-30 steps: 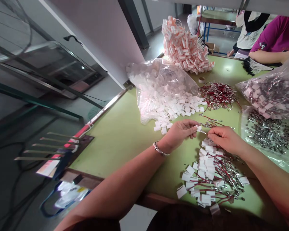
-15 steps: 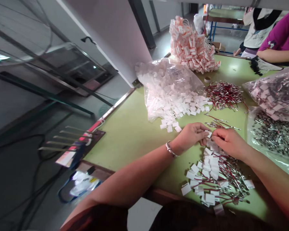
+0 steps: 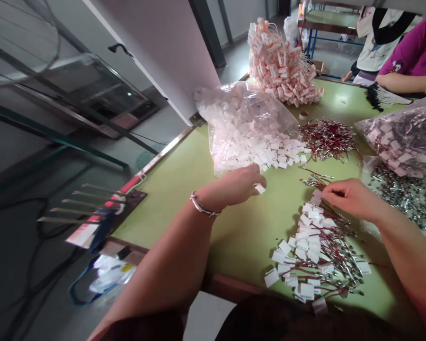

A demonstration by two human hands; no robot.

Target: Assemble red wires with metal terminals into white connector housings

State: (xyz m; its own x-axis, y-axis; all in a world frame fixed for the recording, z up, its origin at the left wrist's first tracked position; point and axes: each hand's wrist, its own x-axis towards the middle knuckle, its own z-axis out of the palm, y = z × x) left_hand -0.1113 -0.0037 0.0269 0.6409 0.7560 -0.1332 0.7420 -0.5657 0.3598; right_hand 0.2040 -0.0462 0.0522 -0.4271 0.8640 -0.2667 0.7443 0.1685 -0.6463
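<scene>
My left hand (image 3: 238, 186) is at the near edge of a pile of small white connector housings (image 3: 279, 154), its fingers curled at a single white housing (image 3: 260, 189). Part of that pile is hidden behind the hand. Thumb and forefinger of my right hand (image 3: 348, 198) are pinched together, just above the top of a heap of white housings with red wires (image 3: 308, 237). Whatever lies between the right fingertips is too small to make out. Loose red wires with metal terminals (image 3: 315, 180) lie just beyond that hand.
A clear plastic bag of housings (image 3: 241, 113) lies behind the pile. Red wires (image 3: 328, 137) and a tape roll (image 3: 304, 115) are farther back, near stacked pink-and-white parts (image 3: 280, 66). Bags of parts (image 3: 404, 142) are at right. A person in a purple sleeve (image 3: 412, 47) sits opposite.
My left hand has moved left, away from my right hand, to the white housings. My right hand has shifted slightly right and stays pinched. The view has shifted slightly.
</scene>
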